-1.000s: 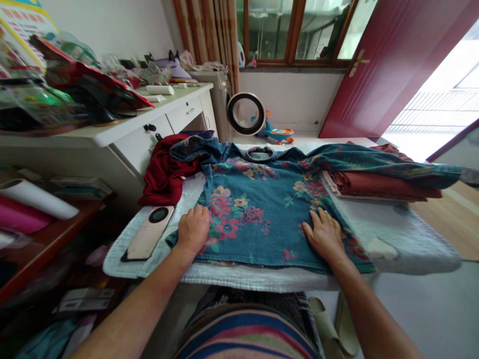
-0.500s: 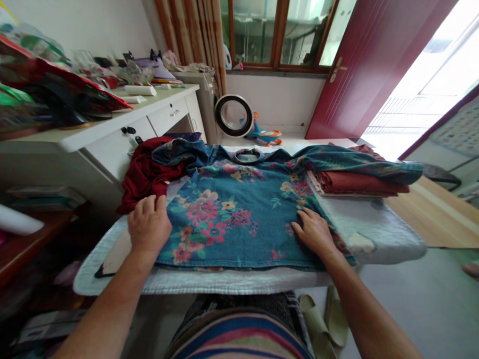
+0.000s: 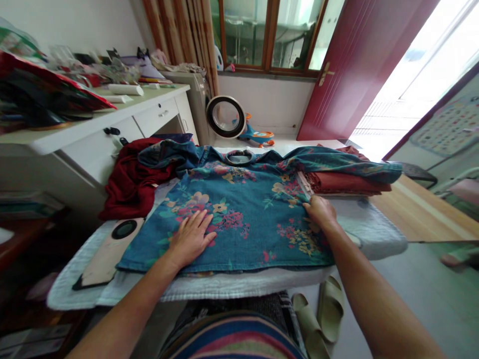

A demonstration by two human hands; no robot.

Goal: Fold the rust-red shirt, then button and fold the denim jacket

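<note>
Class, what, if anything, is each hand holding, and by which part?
The right hand seems to pinch the shirt by its side edge; the left hand lies flat on it, holding nothing.

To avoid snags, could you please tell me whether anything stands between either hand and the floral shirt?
Nothing visible does: the left hand rests flat on the shirt, and the right hand grips its side edge. The folded cloth lies beyond the right hand, partly under a sleeve.

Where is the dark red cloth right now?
The dark red cloth lies bunched on the left of the head view, partly under the floral shirt's sleeve, just beyond the beige plate.
</note>
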